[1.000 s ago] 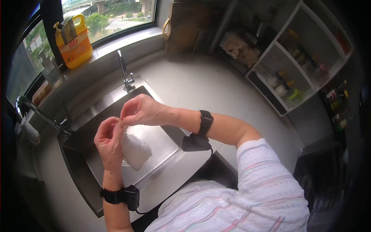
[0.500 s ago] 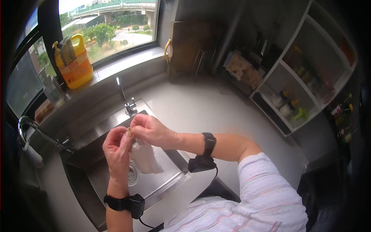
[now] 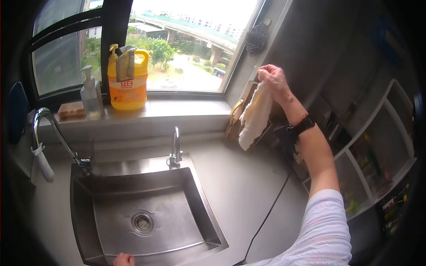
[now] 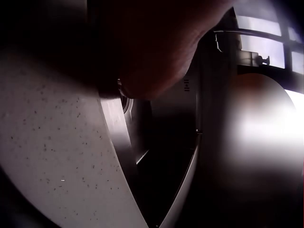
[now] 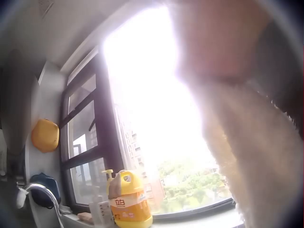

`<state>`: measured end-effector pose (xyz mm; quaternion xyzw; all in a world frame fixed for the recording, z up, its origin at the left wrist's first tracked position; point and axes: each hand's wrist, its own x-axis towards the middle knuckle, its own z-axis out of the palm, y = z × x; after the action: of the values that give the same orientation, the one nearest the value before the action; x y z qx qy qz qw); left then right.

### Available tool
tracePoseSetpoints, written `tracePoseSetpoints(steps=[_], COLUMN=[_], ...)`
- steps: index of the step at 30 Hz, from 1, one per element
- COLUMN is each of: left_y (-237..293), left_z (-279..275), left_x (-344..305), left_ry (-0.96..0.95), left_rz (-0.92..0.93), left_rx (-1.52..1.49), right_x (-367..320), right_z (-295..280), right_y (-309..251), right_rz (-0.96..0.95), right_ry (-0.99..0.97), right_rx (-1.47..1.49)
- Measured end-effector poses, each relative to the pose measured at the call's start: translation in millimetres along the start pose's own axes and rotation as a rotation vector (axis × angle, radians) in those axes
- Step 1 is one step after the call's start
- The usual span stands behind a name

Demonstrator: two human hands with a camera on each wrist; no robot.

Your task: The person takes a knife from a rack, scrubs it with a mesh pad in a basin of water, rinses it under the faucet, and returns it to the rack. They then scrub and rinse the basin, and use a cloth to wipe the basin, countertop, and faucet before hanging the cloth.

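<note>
A whitish, fluffy cloth (image 3: 258,116) hangs from the right hand (image 3: 276,83), whose fingers pinch its top end beside the window's right edge. In the right wrist view the cloth (image 5: 256,142) drops below the blurred right hand (image 5: 218,38). Only a small part of the left hand (image 3: 124,260) shows at the sink's front rim in the head view. In the left wrist view the left hand (image 4: 161,52) is dark and close, over the edge of the sink; its fingers cannot be made out.
The steel sink (image 3: 166,221) has a drain, with a small faucet (image 3: 175,148) behind it and a curved faucet (image 3: 53,122) at left. A yellow detergent jug (image 3: 128,91) and a clear pump bottle (image 3: 91,95) stand on the sill. A dark scrubber (image 3: 256,39) hangs at the window's right.
The hands have parted. The right hand has lifted the cloth from above the sink to the right of the window, while the left hand has dropped to the sink's front edge. The head view has shifted.
</note>
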<state>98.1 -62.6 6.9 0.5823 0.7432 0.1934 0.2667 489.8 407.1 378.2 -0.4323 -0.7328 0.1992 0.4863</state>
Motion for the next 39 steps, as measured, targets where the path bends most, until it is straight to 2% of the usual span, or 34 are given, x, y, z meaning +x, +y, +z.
tracePoseSetpoints(steps=[1, 4, 10, 12, 15, 18, 26, 28, 32, 39], left_y=[3, 14, 16, 15, 23, 29, 26, 26, 27, 32], left_z=[3, 3, 5, 6, 2, -3, 1, 0, -2, -5], left_x=[-7, -7, -4, -3, -1, 2, 3, 3, 3, 5], left_ry=[0.040, 0.049, 0.069, 0.062, 0.047, 0.022, -0.021, -0.012, -0.037, -0.004], left_rz=[-0.011, 0.002, -0.008, -0.016, -0.024, -0.057, -0.079, -0.061, -0.069, -0.056], left_rx=[0.125, 0.241, 0.265, 0.256, 0.266, 0.283, 0.364, 0.368, 0.368, 0.346], right_x=[28, 102, 218, 248, 257, 256, 275, 274, 266, 251], right_z=[-7, -19, -45, -54, -57, -61, -53, -49, -42, -37], right_y=[7, 15, 18, 20, 13, 23, 24, 24, 24, 27], right_rz=[-0.035, -0.084, -0.130, -0.186, -0.274, -0.274, -0.228, -0.194, -0.225, -0.250], right_ry=[0.039, 0.174, 0.345, 0.491, 0.608, 0.597, 0.623, 0.572, 0.517, 0.531], right_rx=[-0.038, -0.145, -0.243, -0.633, -1.050, -1.120, -1.254, -1.235, -1.225, -1.225])
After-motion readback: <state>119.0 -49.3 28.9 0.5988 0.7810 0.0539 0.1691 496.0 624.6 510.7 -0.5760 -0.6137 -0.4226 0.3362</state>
